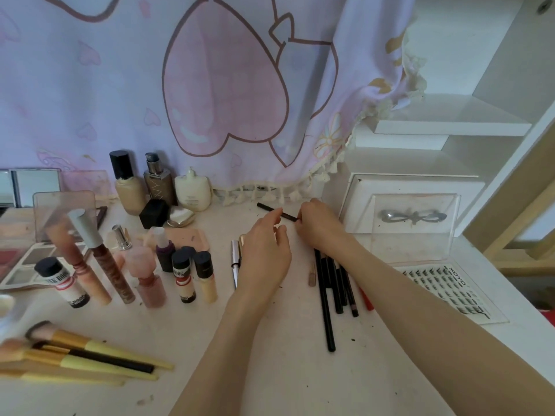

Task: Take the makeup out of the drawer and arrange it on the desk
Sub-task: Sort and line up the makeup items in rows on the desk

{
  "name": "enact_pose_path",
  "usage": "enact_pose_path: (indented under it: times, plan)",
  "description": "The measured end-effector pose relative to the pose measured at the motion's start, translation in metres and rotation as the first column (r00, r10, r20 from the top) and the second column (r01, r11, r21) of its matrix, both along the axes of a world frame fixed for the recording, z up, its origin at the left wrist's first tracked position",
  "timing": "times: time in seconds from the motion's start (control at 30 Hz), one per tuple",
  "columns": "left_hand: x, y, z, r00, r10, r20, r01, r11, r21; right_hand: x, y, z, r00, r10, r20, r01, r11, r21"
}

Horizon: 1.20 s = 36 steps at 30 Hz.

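White desk (pixel 270 370): both hands pinch dark pencil (pixel 271 209); left hand (pixel 264 256), right hand (pixel 318 226).

left hand (pixel 264 253) bare | right hand (pixel 318 226) bare | forearms unsleeved

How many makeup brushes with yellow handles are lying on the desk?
4 that I can make out, fanned together at the desk's near left corner: top, second, third, bottom. Overlap and blur may hide another.
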<state>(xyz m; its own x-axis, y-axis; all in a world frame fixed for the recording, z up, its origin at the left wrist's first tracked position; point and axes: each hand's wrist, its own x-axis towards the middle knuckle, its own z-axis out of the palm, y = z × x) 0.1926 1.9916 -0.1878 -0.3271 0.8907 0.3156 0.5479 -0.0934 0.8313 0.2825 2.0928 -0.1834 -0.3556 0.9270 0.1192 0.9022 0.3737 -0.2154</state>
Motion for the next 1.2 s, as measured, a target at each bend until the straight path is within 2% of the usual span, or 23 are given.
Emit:
enact_pose_path:
  times: [0.13,0.2,0.27,0.43,0.6,0.67,0.93,1.03,1.1,1.2]
  plan:
    - [-0.002,0.001,0.002,0.998,0.032,0.060,-0.033,0.999,0.023,0.012,-0.011,0.011,0.984,-0.008,-0.178,0.008,1.000,-0.005]
    - [-0.003,0.002,0.003,0.993,0.059,0.098,-0.062,0.998,0.027,0.023,-0.023,0.018,0.943,-0.013,-0.332,-0.006,0.998,-0.056]
    - [-0.004,0.001,0.003,0.986,0.076,0.147,-0.081,0.996,0.030,0.035,-0.037,0.024,0.906,-0.013,-0.423,-0.021,0.997,-0.076]
    - [0.000,0.000,0.011,0.904,-0.025,0.426,0.018,1.000,0.020,0.063,-0.066,0.031,0.873,0.009,-0.487,-0.091,0.985,-0.146]
    - [0.004,-0.004,0.016,0.820,-0.134,0.557,0.085,0.990,0.113,0.072,-0.082,0.035,0.842,0.058,-0.537,-0.212,0.950,-0.230]
    - [0.004,-0.006,0.018,0.776,-0.174,0.607,0.125,0.985,0.122,0.072,-0.086,0.037,0.825,0.081,-0.559,-0.240,0.946,-0.218]
    - [0.002,-0.008,0.021,0.655,-0.300,0.694,0.223,0.954,0.201,0.067,-0.093,0.040,0.801,0.143,-0.582,-0.276,0.950,-0.147]
    - [0.003,-0.009,0.023,0.689,-0.322,0.649,0.247,0.946,0.208,0.063,-0.093,0.039,0.783,0.117,-0.611,-0.271,0.948,-0.165]
    - [0.003,-0.010,0.022,0.725,-0.313,0.613,0.245,0.950,0.196,0.060,-0.093,0.038,0.756,0.110,-0.646,-0.248,0.961,-0.126]
    - [0.004,-0.010,0.022,0.722,-0.314,0.617,0.238,0.950,0.205,0.055,-0.093,0.038,0.733,0.141,-0.665,-0.233,0.971,-0.051]
